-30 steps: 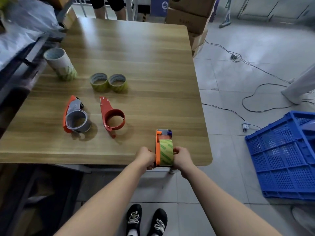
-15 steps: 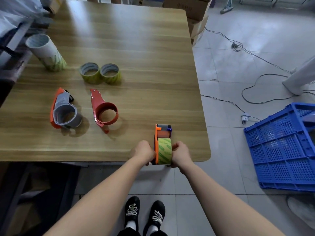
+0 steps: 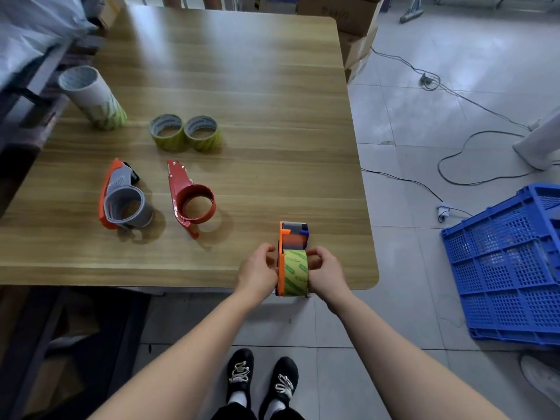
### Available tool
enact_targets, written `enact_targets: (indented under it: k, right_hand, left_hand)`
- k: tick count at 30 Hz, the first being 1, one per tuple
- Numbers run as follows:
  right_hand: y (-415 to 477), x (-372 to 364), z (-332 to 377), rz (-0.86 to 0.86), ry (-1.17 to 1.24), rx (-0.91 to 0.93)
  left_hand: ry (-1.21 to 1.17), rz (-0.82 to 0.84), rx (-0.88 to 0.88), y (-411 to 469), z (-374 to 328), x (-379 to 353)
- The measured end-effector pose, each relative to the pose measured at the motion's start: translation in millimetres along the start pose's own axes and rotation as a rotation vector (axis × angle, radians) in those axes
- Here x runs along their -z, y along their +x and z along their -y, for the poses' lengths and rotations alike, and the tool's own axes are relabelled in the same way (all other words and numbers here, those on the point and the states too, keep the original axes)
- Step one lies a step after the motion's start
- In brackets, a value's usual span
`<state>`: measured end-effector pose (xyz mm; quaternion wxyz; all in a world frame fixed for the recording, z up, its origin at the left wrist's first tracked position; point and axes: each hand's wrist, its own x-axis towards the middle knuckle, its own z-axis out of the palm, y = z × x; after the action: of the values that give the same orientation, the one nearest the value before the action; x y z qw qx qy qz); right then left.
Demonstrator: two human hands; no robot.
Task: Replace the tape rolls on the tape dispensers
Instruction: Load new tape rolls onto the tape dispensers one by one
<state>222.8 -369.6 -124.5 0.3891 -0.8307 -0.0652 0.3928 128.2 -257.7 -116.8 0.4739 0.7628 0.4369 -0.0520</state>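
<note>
- Head view, lower centre: the orange tape dispenser (image 3: 292,237) stands at the near edge of the table (image 3: 212,71), its long axis pointing up-frame, with the green tape roll (image 3: 295,272) in its near end.
- My left hand (image 3: 257,274) curls against the orange side plate. My right hand (image 3: 325,274) grips the roll's open side.
- The hub is hidden, so I cannot tell whether the roll is seated.
</note>
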Motion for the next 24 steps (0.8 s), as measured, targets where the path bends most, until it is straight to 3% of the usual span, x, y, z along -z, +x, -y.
enact_targets:
  k: [6,18,24]
  right_hand:
    - [-7.8,-5.9,2.3,-0.155,-0.079,0.109]
    - [-7.6,2.1,0.7,-0.184,-0.171,0.141]
    - [-11.5,16.4,20.2,-0.207,-0.243,0.168]
  left_hand:
    - [0.092,0.072,-0.108,-13.0,-5.4,-4.8]
    - [0.166,0.146,-0.137,-4.7,2.7,2.0]
    - [0.327,0.113,-0.15,-4.0,4.3,19.2]
